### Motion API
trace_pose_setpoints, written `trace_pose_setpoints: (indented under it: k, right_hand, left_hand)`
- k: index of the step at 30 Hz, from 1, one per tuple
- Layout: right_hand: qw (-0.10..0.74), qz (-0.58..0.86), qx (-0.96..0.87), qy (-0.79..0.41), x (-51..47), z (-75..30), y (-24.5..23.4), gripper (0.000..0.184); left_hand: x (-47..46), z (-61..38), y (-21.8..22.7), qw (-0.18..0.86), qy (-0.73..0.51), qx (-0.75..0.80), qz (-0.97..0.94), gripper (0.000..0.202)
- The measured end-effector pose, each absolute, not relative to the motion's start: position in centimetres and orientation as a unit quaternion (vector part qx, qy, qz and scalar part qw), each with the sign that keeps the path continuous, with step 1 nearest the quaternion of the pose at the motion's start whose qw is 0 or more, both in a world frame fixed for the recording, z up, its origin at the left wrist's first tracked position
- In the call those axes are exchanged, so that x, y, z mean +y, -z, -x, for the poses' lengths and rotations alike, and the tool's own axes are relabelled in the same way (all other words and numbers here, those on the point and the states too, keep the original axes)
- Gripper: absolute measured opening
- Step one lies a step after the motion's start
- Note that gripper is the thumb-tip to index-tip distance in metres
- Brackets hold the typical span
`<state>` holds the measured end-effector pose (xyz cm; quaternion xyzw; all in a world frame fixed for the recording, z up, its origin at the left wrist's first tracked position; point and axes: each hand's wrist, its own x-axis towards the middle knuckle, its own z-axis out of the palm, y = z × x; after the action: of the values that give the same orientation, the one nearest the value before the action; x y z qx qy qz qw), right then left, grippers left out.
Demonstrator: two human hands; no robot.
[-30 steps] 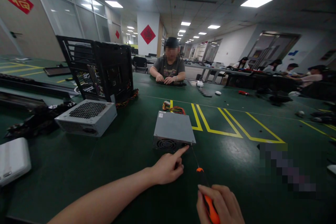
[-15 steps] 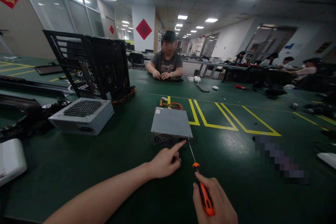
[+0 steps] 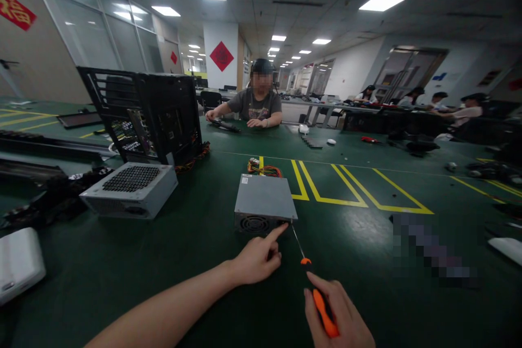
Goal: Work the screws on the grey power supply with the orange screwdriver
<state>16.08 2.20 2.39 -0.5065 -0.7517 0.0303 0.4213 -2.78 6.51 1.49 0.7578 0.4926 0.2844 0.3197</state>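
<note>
In my right hand [image 3: 340,312] is a screwdriver [image 3: 325,312] with an orange and black handle, my fingers closed around it. Its thin shaft points away from me, and its tip meets the front right corner of a grey computer power supply [image 3: 267,196]. The power supply lies flat, with its fan grille facing me and a bundle of coloured cables [image 3: 265,168] behind it. My left hand [image 3: 256,258] stretches its index finger to that same corner, touching just left of the tip; its other fingers are curled and hold nothing. Any screw under the tip is too small to make out.
Left of centre lie a second power supply [image 3: 130,190] and an upright black computer case [image 3: 150,114]. A white device [image 3: 20,263] sits at the near left. Across the green table [image 3: 183,283], a person [image 3: 261,103] has a hand on a dark object [image 3: 224,125]. Red-handled pliers [image 3: 370,140] lie farther right.
The view has tilted up slightly. The screwdriver handle looks turned in my right hand, its tip still at the corner. The person opposite has moved one hand and the dark object leftward.
</note>
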Motion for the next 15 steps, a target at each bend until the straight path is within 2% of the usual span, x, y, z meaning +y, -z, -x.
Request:
trace_pose_setpoints:
  k: [3,5,10,15]
  right_hand:
    - [0.398,0.43,-0.81,0.015,2.71,-16.87,-1.95,0.025]
    - [0.385,0.435,-0.814,0.001,2.81,-17.11,-2.11,0.023]
    - [0.363,0.517,-0.771,-0.08,2.36,-16.79,-2.8,0.037]
    - [0.346,0.539,-0.754,-0.145,1.87,-16.41,-2.79,0.039]
  left_hand:
    - [6.57,2.7,-1.35,0.309,-0.286,0.496,-0.759,0.069]
    - [6.56,2.6,-1.36,0.299,-0.283,0.502,-0.76,0.067]
    - [6.23,2.32,-1.74,0.273,-0.265,0.518,-0.766,0.065]
    - [5.98,2.37,-1.89,0.258,-0.253,0.526,-0.77,0.061]
